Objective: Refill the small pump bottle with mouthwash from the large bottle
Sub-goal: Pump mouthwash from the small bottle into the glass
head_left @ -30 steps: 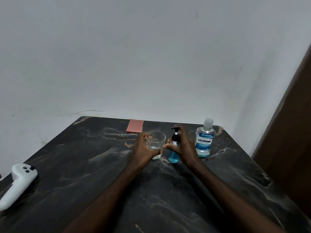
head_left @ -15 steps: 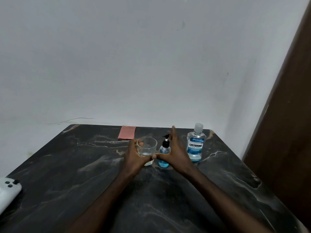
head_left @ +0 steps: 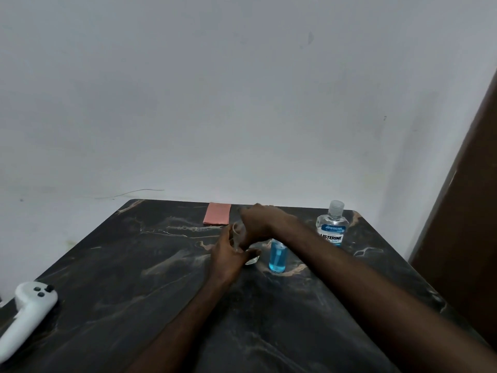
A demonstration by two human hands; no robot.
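The small pump bottle, clear with blue liquid, stands upright on the dark marble table; my right forearm hides its pump head. The large mouthwash bottle, clear-capped with a blue label, stands upright behind and to the right of it. My left hand is wrapped around a clear drinking glass just left of the pump bottle. My right hand reaches across above the glass, fingers curled and blurred. Whether it holds anything is not visible.
A folded pink cloth lies by the table's far edge. A white handheld controller rests at the near left. A white wall runs behind the table, and a brown wooden panel stands at the right.
My right hand has left the pump bottle and swung left over the glass. My left hand stays on the glass. The camera has shifted slightly.
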